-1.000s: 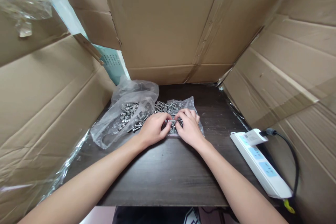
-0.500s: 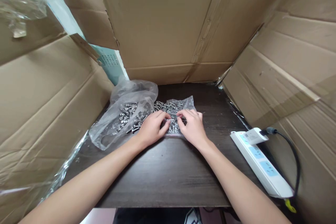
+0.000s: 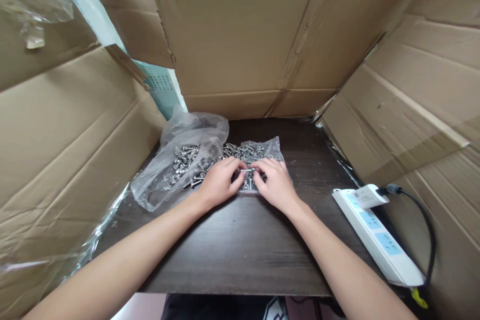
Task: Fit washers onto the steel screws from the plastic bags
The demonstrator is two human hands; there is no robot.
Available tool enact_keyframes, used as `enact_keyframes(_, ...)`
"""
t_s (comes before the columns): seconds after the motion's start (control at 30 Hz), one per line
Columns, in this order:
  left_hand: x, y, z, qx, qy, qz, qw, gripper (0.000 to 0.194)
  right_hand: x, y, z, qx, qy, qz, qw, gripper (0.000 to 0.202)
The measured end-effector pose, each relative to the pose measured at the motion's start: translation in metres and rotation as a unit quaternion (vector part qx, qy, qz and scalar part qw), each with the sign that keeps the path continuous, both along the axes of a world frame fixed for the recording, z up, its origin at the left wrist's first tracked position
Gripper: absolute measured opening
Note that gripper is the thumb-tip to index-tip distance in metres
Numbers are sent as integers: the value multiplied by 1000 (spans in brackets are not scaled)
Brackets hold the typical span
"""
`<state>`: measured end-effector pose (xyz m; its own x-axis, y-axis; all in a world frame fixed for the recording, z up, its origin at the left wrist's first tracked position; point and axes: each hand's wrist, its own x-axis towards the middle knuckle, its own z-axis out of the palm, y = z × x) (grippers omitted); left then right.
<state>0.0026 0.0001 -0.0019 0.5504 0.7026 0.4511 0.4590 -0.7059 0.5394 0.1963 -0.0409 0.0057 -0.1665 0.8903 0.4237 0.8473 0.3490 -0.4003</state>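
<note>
A small metal bolt (image 3: 246,170) lies level between my two hands. My left hand (image 3: 221,182) is closed, its thumb and index finger pinching the bolt's left end. At the other end, the fingertips of my right hand (image 3: 275,181) are closed around the bolt; whether they also hold a small part is too fine to tell. Beneath both hands is a clear plastic bag (image 3: 273,145) with many small metal pieces on it. Beside my left hand, a larger clear bag (image 3: 144,192) lies open with a heap of bolts (image 3: 183,160) in it.
Cardboard walls (image 3: 240,30) enclose the dark wooden table (image 3: 232,250) at the back and both sides. On the right lies a white power strip (image 3: 378,235) with a plugged-in adapter (image 3: 365,196) and a black cable (image 3: 427,215).
My right fingertips have moved left onto the bolt's end, where a gap showed before. The whole view has shifted slightly; the bags lie as before.
</note>
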Motion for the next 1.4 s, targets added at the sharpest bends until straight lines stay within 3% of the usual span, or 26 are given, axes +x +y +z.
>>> enact_keyframes(0.27, 0, 0, -1, 10, -11, 3, 1000, 11, -4, -4, 7, 73, 119, 49, 989, 19)
enact_keyframes(0.83, 0, -1, 0, 2, -25, 2, 1000, 12, -5, -4, 7, 131, 35, 54, 989, 17)
enact_keyframes(1.0, -1, -2, 0, -5, -22, -1, 1000, 14, -3, -4, 7, 125, 36, 29, 991, 18)
enact_keyframes(1.4, -1, -1, 0, -4, -19, 4, 1000, 12, -9, -7, 8, 110, 37, 67, 991, 18)
